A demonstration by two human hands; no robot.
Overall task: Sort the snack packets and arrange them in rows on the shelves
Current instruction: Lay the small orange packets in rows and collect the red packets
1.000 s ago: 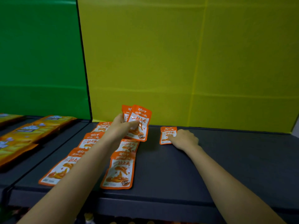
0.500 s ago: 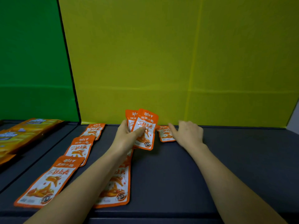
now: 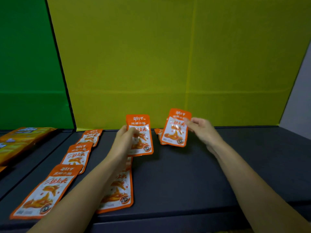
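Fig. My left grip (image 3: 125, 140) pinches one orange packet (image 3: 140, 137) upright above the dark shelf (image 3: 210, 174). My right grip (image 3: 202, 130) pinches a second packet (image 3: 176, 128) by its edge, just over a third packet (image 3: 157, 131) lying flat. Risk: the edge pinch looks slight (glossy film slips), so the second packet may drop askew, overlap the flat one and spoil the new row beside the laid rows (image 3: 77, 155).

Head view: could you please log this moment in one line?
left grip: holds orange snack packet; right grip: holds second orange packet; both above shelf
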